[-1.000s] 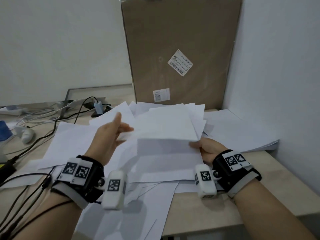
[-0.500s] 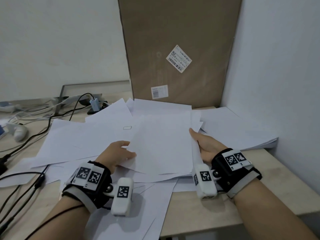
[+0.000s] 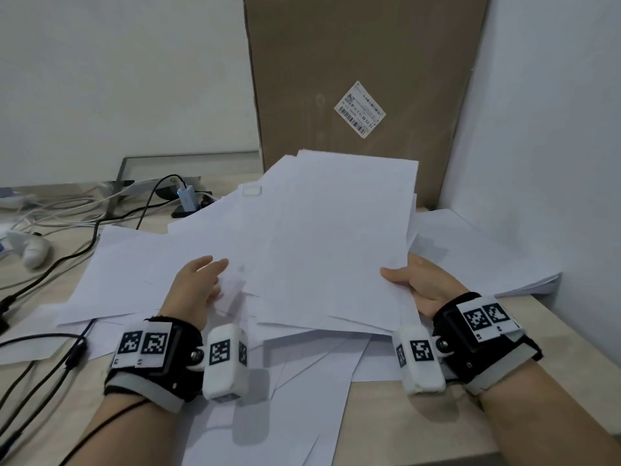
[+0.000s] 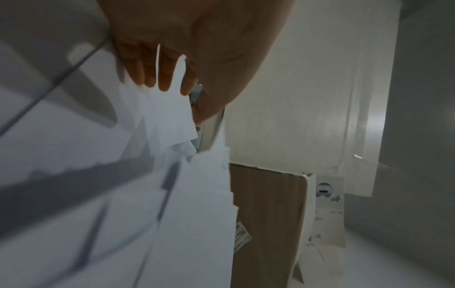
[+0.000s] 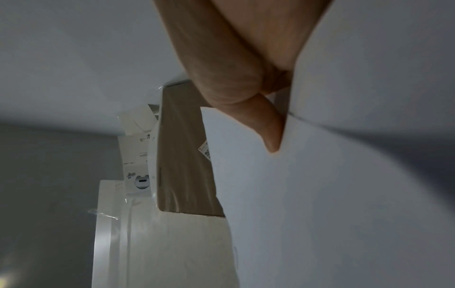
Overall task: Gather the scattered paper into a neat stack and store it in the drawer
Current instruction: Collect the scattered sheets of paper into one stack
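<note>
White paper sheets (image 3: pixel 134 264) lie scattered over the wooden desk (image 3: pixel 420 425). In the head view a sheaf of sheets (image 3: pixel 336 237) tilts up off the pile in the middle. My right hand (image 3: pixel 416 284) grips its right edge, thumb on top and fingers hidden underneath; the right wrist view shows the thumb (image 5: pixel 268 134) pressed on the sheaf (image 5: pixel 332 194). My left hand (image 3: pixel 201 280) pinches the left edges of loose sheets beside the sheaf; in the left wrist view, paper corners (image 4: pixel 169 120) sit between thumb and fingers (image 4: pixel 150 70). No drawer is in view.
A tall cardboard box (image 3: pixel 363 79) leans on the wall right behind the paper. A white wall (image 3: pixel 554 163) closes the right side, with another flat paper pile (image 3: pixel 487 257) at its foot. Black cables (image 3: pixel 100 230), an adapter (image 3: pixel 186 196) and a white device (image 3: pixel 35 252) lie left.
My left hand came down from laying a sheet on the sheaf and now grips sheets lower left. The right hand keeps its hold, and the sheaf's far end has risen toward the box.
</note>
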`<state>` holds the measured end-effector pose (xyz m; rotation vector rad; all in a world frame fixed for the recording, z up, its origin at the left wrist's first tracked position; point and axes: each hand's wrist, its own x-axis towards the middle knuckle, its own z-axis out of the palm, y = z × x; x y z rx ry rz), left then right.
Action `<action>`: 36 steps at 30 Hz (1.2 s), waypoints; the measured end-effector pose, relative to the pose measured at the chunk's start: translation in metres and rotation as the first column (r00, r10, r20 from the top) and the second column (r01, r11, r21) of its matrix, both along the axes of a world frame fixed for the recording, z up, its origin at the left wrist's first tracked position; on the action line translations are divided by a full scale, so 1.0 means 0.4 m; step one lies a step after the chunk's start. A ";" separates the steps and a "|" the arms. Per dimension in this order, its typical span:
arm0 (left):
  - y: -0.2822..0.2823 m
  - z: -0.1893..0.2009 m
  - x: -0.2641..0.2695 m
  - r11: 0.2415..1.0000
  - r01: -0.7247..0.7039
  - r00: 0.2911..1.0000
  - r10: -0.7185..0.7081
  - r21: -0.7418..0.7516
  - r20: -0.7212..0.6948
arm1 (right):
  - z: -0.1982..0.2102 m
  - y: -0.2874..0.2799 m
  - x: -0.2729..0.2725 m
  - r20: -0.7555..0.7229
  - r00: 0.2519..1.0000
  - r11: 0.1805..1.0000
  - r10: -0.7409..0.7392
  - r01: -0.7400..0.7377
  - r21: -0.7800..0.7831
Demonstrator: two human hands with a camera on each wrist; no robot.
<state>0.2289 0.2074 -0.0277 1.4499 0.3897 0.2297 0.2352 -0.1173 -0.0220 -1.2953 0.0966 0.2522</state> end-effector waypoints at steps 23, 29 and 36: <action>-0.029 0.020 -0.015 0.956 0.286 0.958 -0.286 -0.058 0.010 | -0.005 -0.002 0.003 0.076 0.994 0.997 0.072 -0.074 0.017; -0.031 0.025 -0.023 0.922 0.383 0.923 -0.380 0.051 -0.057 | -0.002 0.000 0.001 0.118 0.989 0.996 0.085 -0.089 0.027; -0.043 0.026 -0.037 0.886 0.435 0.900 -0.432 0.160 -0.051 | 0.003 0.005 -0.007 0.119 0.985 0.989 0.125 -0.133 0.063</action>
